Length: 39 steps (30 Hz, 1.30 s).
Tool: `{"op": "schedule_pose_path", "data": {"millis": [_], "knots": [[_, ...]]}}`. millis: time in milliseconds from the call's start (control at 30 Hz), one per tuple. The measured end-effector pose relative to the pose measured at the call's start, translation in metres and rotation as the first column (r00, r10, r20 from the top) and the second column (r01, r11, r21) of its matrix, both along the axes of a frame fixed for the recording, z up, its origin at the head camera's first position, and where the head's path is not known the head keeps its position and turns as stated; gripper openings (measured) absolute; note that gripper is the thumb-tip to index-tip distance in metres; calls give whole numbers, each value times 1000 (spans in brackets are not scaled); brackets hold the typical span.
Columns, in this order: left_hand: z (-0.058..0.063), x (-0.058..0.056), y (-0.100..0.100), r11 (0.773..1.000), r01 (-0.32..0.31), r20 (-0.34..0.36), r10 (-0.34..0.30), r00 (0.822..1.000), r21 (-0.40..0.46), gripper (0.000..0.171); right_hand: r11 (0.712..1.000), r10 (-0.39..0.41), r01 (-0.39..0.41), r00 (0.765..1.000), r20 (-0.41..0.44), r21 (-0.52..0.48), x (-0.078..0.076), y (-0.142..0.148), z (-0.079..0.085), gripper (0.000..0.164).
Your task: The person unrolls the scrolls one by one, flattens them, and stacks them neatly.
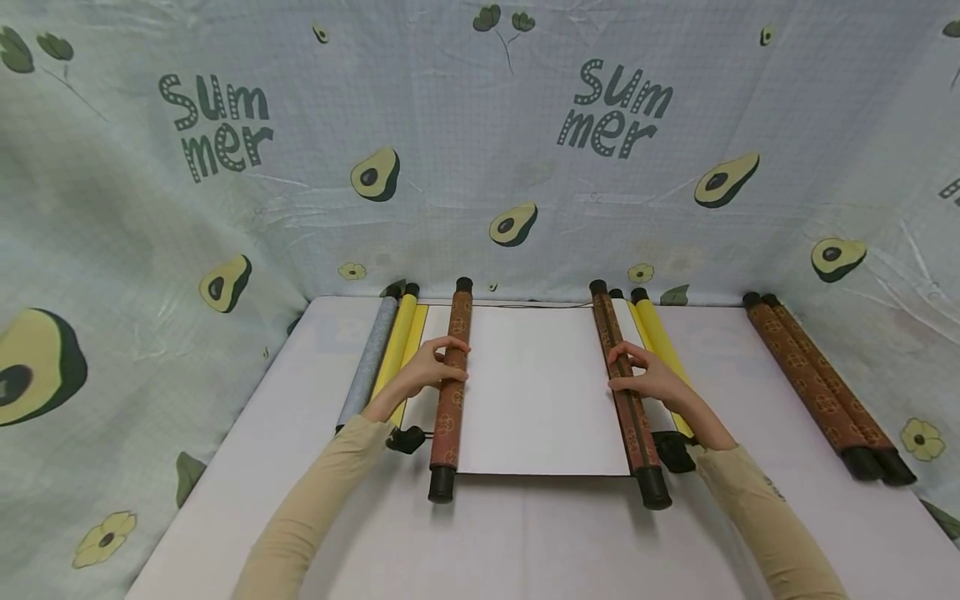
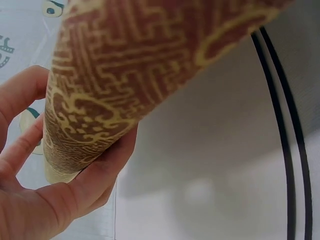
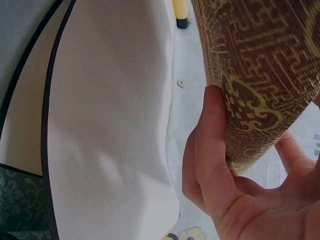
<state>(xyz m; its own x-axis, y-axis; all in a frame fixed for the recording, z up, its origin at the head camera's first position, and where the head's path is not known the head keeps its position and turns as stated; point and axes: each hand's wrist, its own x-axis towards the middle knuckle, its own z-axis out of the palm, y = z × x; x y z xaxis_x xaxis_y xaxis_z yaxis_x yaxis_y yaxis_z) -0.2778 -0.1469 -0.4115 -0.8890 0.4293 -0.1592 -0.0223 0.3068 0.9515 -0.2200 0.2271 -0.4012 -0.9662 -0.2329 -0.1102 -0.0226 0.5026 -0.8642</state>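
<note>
A hanging scroll lies partly unrolled, its white sheet (image 1: 536, 392) stretched between two brown rolls with gold patterns and black end knobs. My left hand (image 1: 429, 367) grips the left roll (image 1: 447, 421), thumb and fingers on opposite sides of it. The right roll (image 1: 632, 421) is held the same way by my right hand (image 1: 651, 377). In the left wrist view, fingers (image 2: 107, 165) curl under the patterned roll (image 2: 115, 75). The right wrist view shows fingers (image 3: 212, 135) against the other roll (image 3: 260, 75), beside the white sheet (image 3: 110, 120) with its black border.
Left of the scroll stand a grey roll (image 1: 369, 358) and a yellow roll (image 1: 393, 346). Another yellow roll (image 1: 662, 333) lies behind my right hand. Two brown rolls (image 1: 813, 392) lie side by side at far right. A printed cloth (image 1: 450, 108) hangs behind the white table (image 1: 525, 542).
</note>
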Motion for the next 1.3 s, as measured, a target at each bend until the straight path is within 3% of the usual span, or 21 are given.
{"op": "schedule_pose_path", "data": {"millis": [233, 467, 933, 1300], "knots": [[0, -1, -2, 1000, -21, -5, 21, 1000, -17, 49, 1000, 8, -8, 997, 75, -7, -1, 6, 1, 45], [0, -3, -6, 998, -60, 5, 60, 998, -30, 49, 1000, 6, -6, 998, 63, -12, -2, 10, 2, 51], [1, -4, -9, 998, -55, 16, 56, 998, -45, 47, 1000, -3, 5, 998, 62, -31, 1, 14, 3, 48], [3, -4, -10, 999, -44, 1, 44, 999, -29, 46, 999, -14, 14, 1000, 5, -34, 3, 18, 5, 35]]}}
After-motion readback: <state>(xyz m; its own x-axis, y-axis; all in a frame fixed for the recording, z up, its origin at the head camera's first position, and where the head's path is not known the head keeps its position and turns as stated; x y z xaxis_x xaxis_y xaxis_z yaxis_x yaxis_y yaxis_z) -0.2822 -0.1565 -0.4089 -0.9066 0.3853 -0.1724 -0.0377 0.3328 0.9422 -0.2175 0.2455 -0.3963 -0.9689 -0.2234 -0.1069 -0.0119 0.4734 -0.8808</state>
